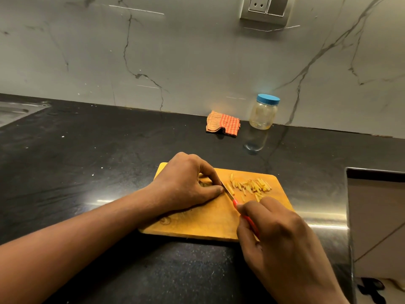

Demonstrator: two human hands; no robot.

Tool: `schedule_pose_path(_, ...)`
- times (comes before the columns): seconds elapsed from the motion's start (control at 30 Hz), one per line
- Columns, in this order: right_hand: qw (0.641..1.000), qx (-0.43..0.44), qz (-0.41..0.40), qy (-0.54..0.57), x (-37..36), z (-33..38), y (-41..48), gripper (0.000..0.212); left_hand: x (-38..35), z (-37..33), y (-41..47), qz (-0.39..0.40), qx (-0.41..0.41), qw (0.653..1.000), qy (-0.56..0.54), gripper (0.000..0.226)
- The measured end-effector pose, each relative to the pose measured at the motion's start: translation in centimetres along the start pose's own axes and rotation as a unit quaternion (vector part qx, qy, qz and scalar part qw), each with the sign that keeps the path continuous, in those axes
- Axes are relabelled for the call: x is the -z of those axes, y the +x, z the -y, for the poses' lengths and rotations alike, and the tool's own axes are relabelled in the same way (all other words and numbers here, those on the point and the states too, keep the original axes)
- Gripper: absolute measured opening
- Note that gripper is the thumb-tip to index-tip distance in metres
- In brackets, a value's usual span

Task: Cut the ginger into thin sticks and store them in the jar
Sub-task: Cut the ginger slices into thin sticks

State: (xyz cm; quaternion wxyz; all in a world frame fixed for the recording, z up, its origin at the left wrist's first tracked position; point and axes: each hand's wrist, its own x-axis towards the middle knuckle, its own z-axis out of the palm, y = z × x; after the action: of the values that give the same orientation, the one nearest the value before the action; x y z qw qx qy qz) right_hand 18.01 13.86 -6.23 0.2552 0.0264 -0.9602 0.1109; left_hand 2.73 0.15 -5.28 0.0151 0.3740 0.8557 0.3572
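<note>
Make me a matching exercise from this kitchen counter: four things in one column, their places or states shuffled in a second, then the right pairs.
Things:
1. jar
2. checked cloth
3. knife
4. ginger sticks

Places or states:
A. gripped by the right hand
B. piled on the cutting board, right of the knife
C. upright by the wall, blue lid on
D. crumpled on the counter, left of the jar

Pairs: 1-C, 2-D, 3-A, 4-B

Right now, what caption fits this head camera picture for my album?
Left hand holds ginger on the board, right hand cuts it with a knife; the lidded jar stands behind.
</note>
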Motion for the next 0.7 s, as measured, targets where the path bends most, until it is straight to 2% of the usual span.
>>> schedule_pose_path(0.3,0.996,-0.010,-0.078,0.037,1.0,-1.5,-1.3,0.017,0.0,0.3,-0.2,-0.013,-0.012,1.000,-0.007,0.013)
schedule_pose_path(0.7,0.998,-0.011,-0.024,0.058,0.6,-1.2,-0.8,0.024,1.0,0.0,0.0,0.048,-0.017,0.999,-0.009,0.013)
